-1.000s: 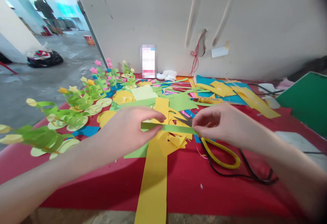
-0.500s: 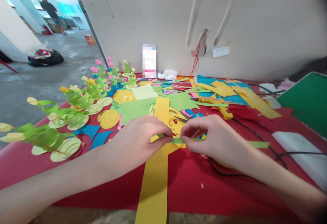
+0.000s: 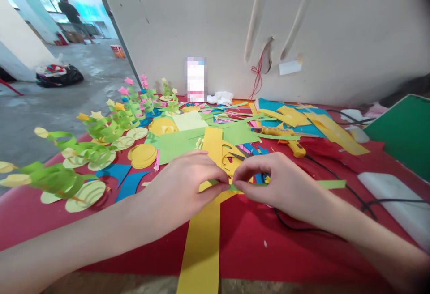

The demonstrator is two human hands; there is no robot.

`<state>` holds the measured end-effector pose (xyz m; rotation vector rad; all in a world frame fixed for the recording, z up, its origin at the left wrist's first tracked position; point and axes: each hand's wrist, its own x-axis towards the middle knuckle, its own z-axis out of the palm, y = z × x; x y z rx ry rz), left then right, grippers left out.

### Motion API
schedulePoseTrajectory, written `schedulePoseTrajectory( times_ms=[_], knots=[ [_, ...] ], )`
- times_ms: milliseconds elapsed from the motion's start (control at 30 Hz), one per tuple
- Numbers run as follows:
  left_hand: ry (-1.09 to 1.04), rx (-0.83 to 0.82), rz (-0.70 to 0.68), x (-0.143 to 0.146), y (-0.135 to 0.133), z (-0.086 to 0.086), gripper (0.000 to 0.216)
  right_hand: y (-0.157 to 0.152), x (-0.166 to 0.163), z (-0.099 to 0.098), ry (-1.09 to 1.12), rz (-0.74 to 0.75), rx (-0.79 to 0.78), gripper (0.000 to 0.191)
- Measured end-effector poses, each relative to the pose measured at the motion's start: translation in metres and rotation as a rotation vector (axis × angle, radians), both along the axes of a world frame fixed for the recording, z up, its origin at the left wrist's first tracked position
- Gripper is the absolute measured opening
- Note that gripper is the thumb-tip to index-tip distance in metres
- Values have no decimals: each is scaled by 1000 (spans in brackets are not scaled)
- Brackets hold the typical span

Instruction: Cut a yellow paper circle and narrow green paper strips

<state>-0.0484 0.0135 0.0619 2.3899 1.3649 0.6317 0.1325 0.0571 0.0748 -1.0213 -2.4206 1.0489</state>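
Between the fingertips of both hands runs a narrow green paper strip (image 3: 332,184), its free end sticking out past my right wrist. My left hand (image 3: 201,175) pinches one part of it. My right hand (image 3: 268,175) pinches it close alongside, the fingertips almost touching. Most of the strip is hidden behind the right hand. Under the hands a long yellow paper band (image 3: 203,245) lies across the red table (image 3: 268,249) and hangs over its front edge. Scissors (image 3: 238,154) lie partly hidden behind the right hand among yellow paper scraps.
Finished-looking curled green paper plants (image 3: 55,180) on round bases line the left side. Yellow paper discs (image 3: 143,155) lie near them. A yellow glue gun (image 3: 285,137) with a black cord rests right of centre. A white power strip (image 3: 393,204) and a green board (image 3: 403,133) are at the right.
My hands have come closer together, narrowing the gap on the green strip. Its free end has shifted slightly left. In the background a person has moved a little to the right.
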Motion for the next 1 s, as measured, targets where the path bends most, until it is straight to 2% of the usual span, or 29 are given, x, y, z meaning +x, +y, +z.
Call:
schedulePoseTrajectory(
  times_ms=[167, 400, 533, 767, 1000],
  knots=[
    [-34, 55, -31, 3, -2, -5, 13, -4, -6, -7, 16, -45, 3, 9],
    [-15, 44, -12, 3, -1, -1, 9, -3, -5, -6, -26, -56, -27, 9],
    [0, 61, 0, -1, -1, 6, 8, 2, 7, -1, -86, -9, -47, 10],
    [92, 42, 85, -6, 2, 10, 10, 21, 26, 13, -283, -13, 41, 10],
    [94, 47, 55, -8, 3, 6, 10, 40, 54, 2, -448, 2, 146, 10]
  ],
)
